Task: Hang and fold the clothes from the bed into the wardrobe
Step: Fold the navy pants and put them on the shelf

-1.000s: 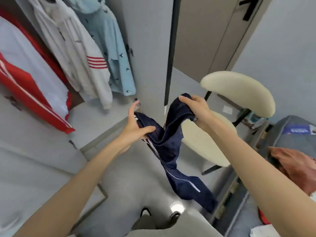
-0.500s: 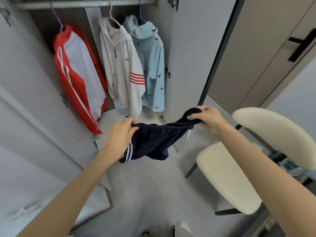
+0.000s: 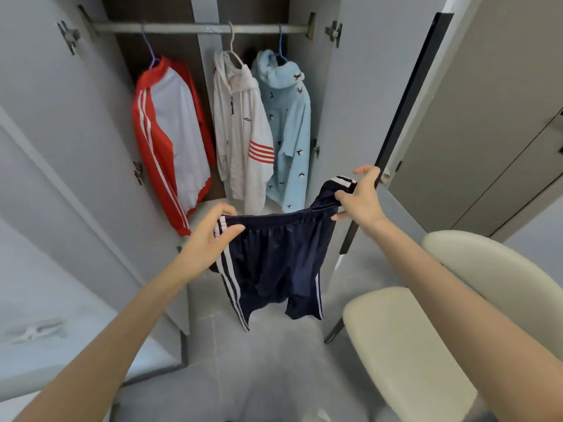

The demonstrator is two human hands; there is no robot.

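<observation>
Holding a pair of navy shorts [image 3: 274, 263] by the waistband, both hands are raised in front of the open wardrobe [image 3: 170, 47]. The left hand [image 3: 207, 239] pinches the left end of the waistband, thumb lying over the white side stripes and fingers curled behind the cloth. The right hand [image 3: 359, 199] grasps the right end with bunched cloth gathered in its curled fingers; one finger sticks out straight.

The waistband is stretched between the hands. Both legs of the shorts hang free, clear of the floor [image 3: 259, 376]. The shorts are in mid-air, in front of the wardrobe and not inside it.

Three garments hang on hangers from the rail [image 3: 195, 28]:
- a red and white jacket [image 3: 170, 138] at left;
- a white hoodie [image 3: 240, 132] with red sleeve stripes in the middle;
- a light blue hoodie [image 3: 286, 126] at right, touching the white one.

A cream chair [image 3: 411, 345] stands at lower right, near the right forearm.
</observation>
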